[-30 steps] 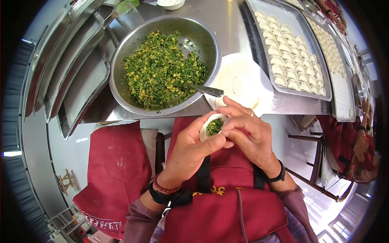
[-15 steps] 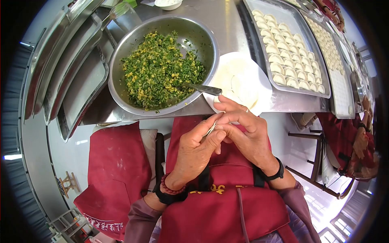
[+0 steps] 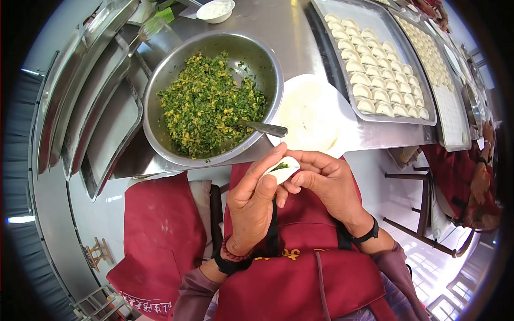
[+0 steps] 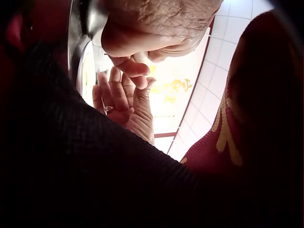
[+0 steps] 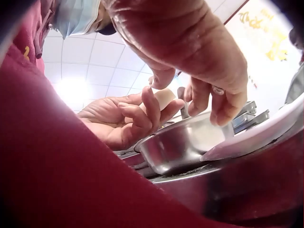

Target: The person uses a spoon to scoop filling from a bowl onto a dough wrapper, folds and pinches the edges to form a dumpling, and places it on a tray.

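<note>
My hands, left [image 3: 251, 200] and right [image 3: 331, 187], together, pinching a partly folded dumpling [image 3: 282, 170] with green filling, near the metal bowl [image 3: 257, 59] on the counter [image 3: 289, 32].

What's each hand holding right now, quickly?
Left hand: closed on a partly folded dumpling, filling still showing.
Right hand: closed too, finger and thumb at the same dumpling's edge.

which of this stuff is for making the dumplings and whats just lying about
In the job:
half-folded dumpling, between both hands
steel bowl of green filling
metal handle sticking out of it
tray of dumplings

Seemingly just lying about:
clear container
wooden stool
metal trays at left
</note>
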The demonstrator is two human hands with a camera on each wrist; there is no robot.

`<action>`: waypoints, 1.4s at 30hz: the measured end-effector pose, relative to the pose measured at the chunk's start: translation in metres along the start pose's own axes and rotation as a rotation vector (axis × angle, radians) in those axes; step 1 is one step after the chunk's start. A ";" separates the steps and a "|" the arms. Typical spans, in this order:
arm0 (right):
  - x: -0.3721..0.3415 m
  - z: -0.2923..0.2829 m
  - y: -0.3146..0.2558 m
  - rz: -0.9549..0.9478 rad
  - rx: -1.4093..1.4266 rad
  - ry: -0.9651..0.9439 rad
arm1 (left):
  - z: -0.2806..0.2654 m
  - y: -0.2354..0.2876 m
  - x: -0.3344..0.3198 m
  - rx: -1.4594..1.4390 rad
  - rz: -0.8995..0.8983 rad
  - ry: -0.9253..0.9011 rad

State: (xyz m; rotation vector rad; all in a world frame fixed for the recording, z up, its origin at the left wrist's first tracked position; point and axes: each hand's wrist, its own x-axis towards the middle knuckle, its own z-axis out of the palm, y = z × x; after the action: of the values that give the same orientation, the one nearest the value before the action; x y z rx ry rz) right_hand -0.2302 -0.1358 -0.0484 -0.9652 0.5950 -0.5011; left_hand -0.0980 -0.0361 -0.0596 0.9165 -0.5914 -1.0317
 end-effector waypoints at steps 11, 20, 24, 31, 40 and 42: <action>0.005 0.001 0.003 -0.056 0.205 -0.022 | 0.005 -0.003 0.001 0.029 -0.083 0.011; 0.006 -0.002 0.005 -0.008 0.221 0.007 | 0.008 -0.002 0.003 -0.051 -0.112 0.015; 0.007 0.000 -0.001 0.005 0.238 0.042 | 0.010 -0.003 0.004 -0.030 -0.092 -0.006; 0.013 0.004 -0.014 -0.083 0.281 -0.001 | 0.016 0.005 0.014 0.025 0.003 -0.044; 0.010 -0.014 -0.019 -0.166 0.179 -0.097 | 0.022 0.001 0.021 0.022 0.042 -0.123; 0.008 -0.014 -0.023 -0.219 0.025 -0.035 | 0.021 0.002 0.021 0.105 0.055 -0.165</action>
State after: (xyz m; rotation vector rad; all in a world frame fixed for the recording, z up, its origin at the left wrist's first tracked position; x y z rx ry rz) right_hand -0.2372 -0.1601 -0.0367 -1.0184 0.4522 -0.6832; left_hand -0.1047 -0.0620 -0.0470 0.9066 -0.8113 -1.0407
